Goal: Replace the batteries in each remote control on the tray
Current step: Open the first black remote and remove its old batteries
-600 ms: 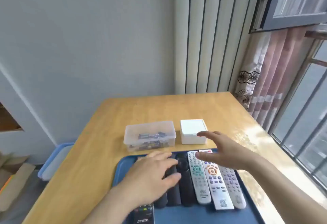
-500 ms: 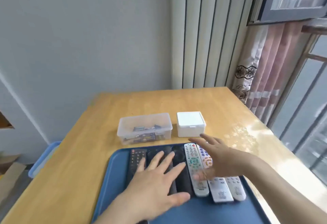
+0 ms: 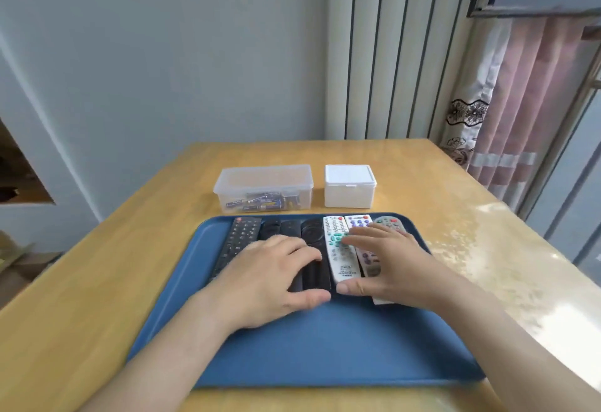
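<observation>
A blue tray (image 3: 312,350) lies on the wooden table with several remotes side by side along its far edge. The black remotes (image 3: 242,236) are on the left and the white and grey remotes (image 3: 338,250) are on the right. My left hand (image 3: 273,278) lies flat, palm down, over the black remotes. My right hand (image 3: 387,265) lies flat over the white and grey ones, its thumb near the left thumb. Neither hand grips anything. A clear box of batteries (image 3: 263,189) stands behind the tray.
A closed white box (image 3: 349,185) stands to the right of the battery box. The table (image 3: 97,298) meets a wall at the back. A curtain (image 3: 520,102) and a window are on the right. Sunlight glares on the table's right side.
The view has tilted down and the tray looks closer. Both hands have come down onto the remotes, and my right hand has drawn back from the white box.
</observation>
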Motion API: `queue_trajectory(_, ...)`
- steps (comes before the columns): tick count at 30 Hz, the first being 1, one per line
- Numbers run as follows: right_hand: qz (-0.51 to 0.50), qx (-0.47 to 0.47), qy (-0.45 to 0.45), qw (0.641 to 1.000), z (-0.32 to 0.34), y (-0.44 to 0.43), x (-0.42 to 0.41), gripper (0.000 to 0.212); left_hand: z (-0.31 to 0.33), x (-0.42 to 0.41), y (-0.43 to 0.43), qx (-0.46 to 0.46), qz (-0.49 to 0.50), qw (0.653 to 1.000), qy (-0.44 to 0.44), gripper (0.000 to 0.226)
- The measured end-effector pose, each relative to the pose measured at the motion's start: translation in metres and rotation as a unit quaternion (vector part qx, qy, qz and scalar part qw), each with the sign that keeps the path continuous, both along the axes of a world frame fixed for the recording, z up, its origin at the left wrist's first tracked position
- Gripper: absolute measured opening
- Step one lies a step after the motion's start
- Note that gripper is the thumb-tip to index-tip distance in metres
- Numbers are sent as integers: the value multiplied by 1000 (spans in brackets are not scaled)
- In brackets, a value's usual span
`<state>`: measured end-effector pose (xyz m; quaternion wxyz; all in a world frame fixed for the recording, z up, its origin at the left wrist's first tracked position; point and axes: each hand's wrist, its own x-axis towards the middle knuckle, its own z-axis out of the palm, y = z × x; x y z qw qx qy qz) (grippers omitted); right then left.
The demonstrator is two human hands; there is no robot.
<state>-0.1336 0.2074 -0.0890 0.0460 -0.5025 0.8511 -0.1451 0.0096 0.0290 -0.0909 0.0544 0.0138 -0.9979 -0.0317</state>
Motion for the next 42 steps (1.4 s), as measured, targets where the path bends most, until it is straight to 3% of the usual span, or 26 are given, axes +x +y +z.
queue_trajectory(2,1,-59,-35,998,-2,-5,3,96,3,-5,9,-16,27,999,-16,78)
queue_trajectory(4,-24,-122,-57,991,-2,-5,2,70,1,-13,26,-4,31,997,-68,86)
queue_trajectory(6,-41,-119,-45,991,6,5,-4,53,-5,-22,38,5,26,995,-101,87)
queue_trajectory(8,-27,14,-83,996,20,22,-10,79,-10,-27,42,9,27,994,-106,83)
queue_trajectory(10,-23,187,-123,974,33,38,-10,112,-13,-31,40,8,25,995,-91,73)
queue_trajectory(12,-17,243,-96,965,33,43,-6,123,-15,-34,40,-3,21,997,-68,66)
queue_trajectory(17,-19,135,-21,991,23,32,-1,102,-12,-29,52,14,12,1000,-17,70)
queue_trajectory(20,-27,137,-23,990,27,37,-3,96,-10,-28,59,18,12,1000,-13,80)
queue_trajectory(27,-89,151,-78,981,43,51,-9,71,-12,-34,70,-32,1,999,-21,73)
queue_trajectory(30,-142,87,-127,978,43,59,-20,58,-12,-30,66,-21,-5,1000,-5,73)
queue_trajectory(34,-166,35,-76,983,24,46,-23,49,-13,-32,70,7,-13,1000,-17,73)
queue_trajectory(37,-156,-44,-79,984,14,33,-20,26,-13,-32,71,-37,-8,999,-19,67)
queue_trajectory(39,-180,-144,-170,958,14,30,-22,19,-11,-30,67,-42,0,999,-14,68)
queue_trajectory(40,-201,-210,-252,923,14,30,-23,19,-11,-28,65,-39,2,999,-14,70)
queue_trajectory(42,-212,-325,-433,813,15,30,-22,19,-10,-25,62,-33,8,999,-24,72)
